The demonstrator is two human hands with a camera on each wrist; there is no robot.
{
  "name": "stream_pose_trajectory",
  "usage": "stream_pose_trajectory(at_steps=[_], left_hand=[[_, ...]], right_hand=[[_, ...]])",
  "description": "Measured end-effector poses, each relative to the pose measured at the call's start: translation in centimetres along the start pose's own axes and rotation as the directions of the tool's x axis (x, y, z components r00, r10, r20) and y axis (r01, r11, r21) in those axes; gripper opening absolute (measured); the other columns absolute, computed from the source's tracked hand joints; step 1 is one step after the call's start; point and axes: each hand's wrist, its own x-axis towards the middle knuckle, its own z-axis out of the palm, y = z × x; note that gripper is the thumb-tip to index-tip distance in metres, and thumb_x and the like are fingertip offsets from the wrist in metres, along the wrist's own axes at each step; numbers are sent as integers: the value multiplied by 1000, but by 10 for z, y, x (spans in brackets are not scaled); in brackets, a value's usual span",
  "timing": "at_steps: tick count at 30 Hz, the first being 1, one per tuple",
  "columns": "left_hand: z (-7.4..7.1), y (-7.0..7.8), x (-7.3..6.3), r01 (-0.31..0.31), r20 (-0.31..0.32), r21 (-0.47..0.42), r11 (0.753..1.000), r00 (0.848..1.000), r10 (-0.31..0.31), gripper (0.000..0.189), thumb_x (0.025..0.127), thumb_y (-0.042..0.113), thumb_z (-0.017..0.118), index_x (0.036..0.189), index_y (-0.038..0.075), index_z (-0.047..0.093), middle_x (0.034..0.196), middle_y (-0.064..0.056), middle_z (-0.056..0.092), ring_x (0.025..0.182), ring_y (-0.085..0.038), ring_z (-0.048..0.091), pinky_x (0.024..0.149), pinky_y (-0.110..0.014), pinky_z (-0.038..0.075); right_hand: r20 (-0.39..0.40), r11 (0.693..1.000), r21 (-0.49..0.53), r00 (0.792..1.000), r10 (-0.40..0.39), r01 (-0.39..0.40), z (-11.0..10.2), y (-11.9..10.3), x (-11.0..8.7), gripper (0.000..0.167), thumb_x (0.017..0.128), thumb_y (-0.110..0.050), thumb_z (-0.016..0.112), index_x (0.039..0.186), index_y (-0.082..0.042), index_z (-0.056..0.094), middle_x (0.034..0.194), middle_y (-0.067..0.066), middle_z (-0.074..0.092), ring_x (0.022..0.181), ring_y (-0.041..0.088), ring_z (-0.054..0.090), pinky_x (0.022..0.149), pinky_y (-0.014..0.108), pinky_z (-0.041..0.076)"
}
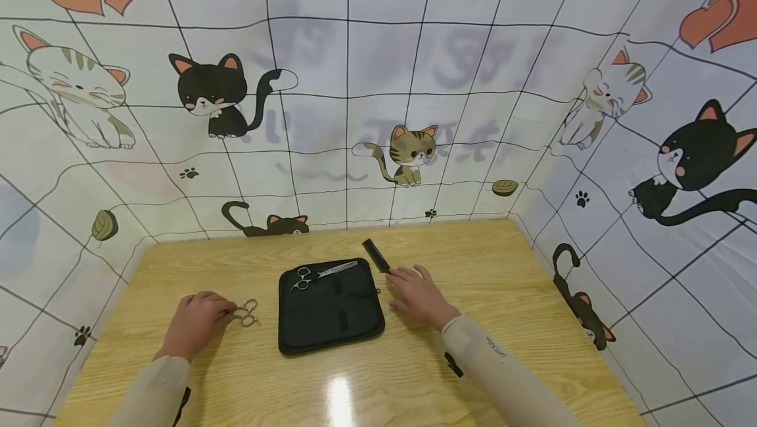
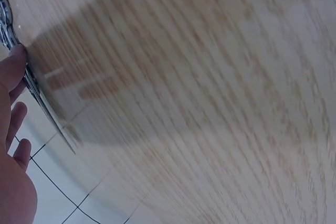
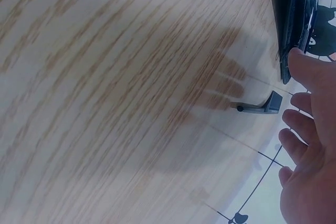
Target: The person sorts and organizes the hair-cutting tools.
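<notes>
Metal hairdressing scissors (image 1: 245,314) are pinched in my left hand (image 1: 198,325), at the left of the table. Their finger rings stick out to the right in the head view, and in the left wrist view the thumb presses on the scissors (image 2: 32,81), whose blade points down. My right hand (image 1: 421,299) hovers over the table with fingers extended and grips nothing. Its fingertips are right by the lower end of a black comb (image 1: 376,256). In the right wrist view the thumb overlaps the edge of a black case (image 3: 290,19), and the comb (image 3: 266,106) lies beyond the fingers.
The flat black case (image 1: 313,322) lies mid-table between the hands. On its upper part rest silver thinning scissors (image 1: 338,269), their rings at the left. A cloth wall (image 1: 319,118) printed with cats and grid lines borders the wooden table (image 1: 473,256) behind and at both sides.
</notes>
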Motion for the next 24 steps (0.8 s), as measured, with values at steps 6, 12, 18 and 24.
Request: stream_pose_trajectory(at_steps=[6,12,18,24], left_hand=[[2,3,0,8,-24,-6,1000,1000,-9,17,76,13,81,92,14,76,94,-2,75,97,-30,65,86,-58,46],[5,6,-2,-21,-48,19,1000,999,22,17,77,8,79,93,10,72,90,-5,72,94,-33,66,86,-56,47],[10,5,-4,-64,-90,93,994,993,72,18,78,9,78,91,8,65,86,-8,69,90,-32,65,84,-53,49],[14,7,-3,-88,-129,127,988,986,105,20,78,9,78,90,6,62,82,-9,66,85,-31,65,81,-52,50]], right_hand=[[-4,1000,-9,1000,-8,8,-1,-1,0,60,92,-39,65,143,-13,49,149,6,48,140,25,43,117,54,26],[2,1000,-29,1000,-8,8,-1,-2,0,60,93,-40,65,144,-13,49,149,6,48,140,25,43,117,53,27],[5,999,-36,1000,4,-3,0,-2,0,60,93,-40,65,145,-14,48,150,5,47,140,24,42,117,52,26],[6,1000,-22,1000,10,-9,1,-1,-1,60,93,-40,65,144,-14,48,150,4,47,141,24,41,118,52,25]])
